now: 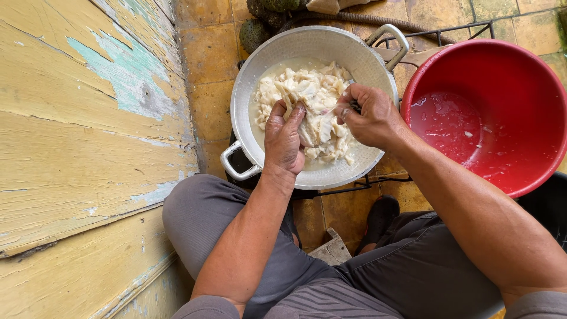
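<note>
While most of the white pieces (307, 88) are already lying piled in the milky liquid of the metal pan (269, 50), working on one more over the pan's centre. Left hand (283, 139) cupping a pale piece (316, 127), grip closed around it. Right hand (369, 115) pinching a small dark tool at 3 o'clock of that piece, grip narrow. Counting: one pan, two handles, one red basin (502, 77) at 3 o'clock holding only cloudy water. Green rough fruits (263, 18) waiting at 12 o'clock, number unclear.
</note>
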